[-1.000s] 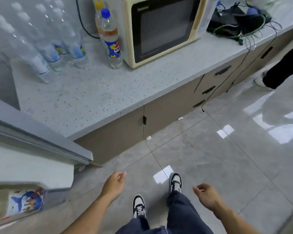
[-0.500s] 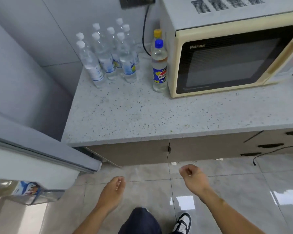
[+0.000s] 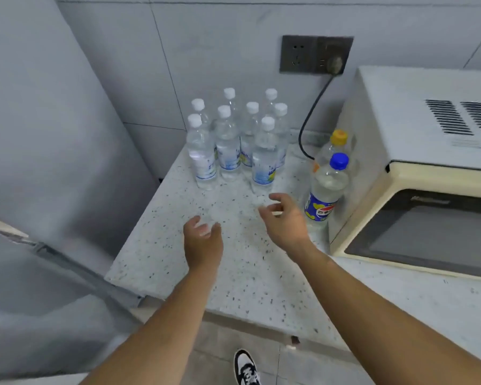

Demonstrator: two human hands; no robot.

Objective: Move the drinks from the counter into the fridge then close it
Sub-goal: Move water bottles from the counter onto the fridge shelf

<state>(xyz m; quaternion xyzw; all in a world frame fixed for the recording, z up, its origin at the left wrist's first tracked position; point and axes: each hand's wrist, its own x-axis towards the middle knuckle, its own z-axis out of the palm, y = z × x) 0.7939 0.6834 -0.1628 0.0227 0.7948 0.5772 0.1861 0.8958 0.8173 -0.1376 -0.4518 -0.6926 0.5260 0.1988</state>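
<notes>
Several clear water bottles (image 3: 228, 143) with white caps stand clustered at the back of the speckled counter (image 3: 233, 273). A soda bottle with a blue cap (image 3: 326, 190) stands beside the microwave, and a yellow-capped bottle (image 3: 336, 143) is behind it. My left hand (image 3: 203, 240) hovers over the counter, fingers apart, holding nothing. My right hand (image 3: 283, 218) is open too, just in front of the nearest water bottle and left of the blue-capped bottle. The grey fridge (image 3: 53, 162) fills the left side, with its door edge (image 3: 67, 262) jutting out.
A cream microwave (image 3: 417, 190) takes up the counter's right side. Its black cable (image 3: 308, 129) runs up to a wall socket (image 3: 315, 54). Below the counter I see tiled floor and my shoe (image 3: 246, 368).
The view has swung from the floor up to the counter. Both hands have risen from beside my legs and reached forward over the counter towards the bottles.
</notes>
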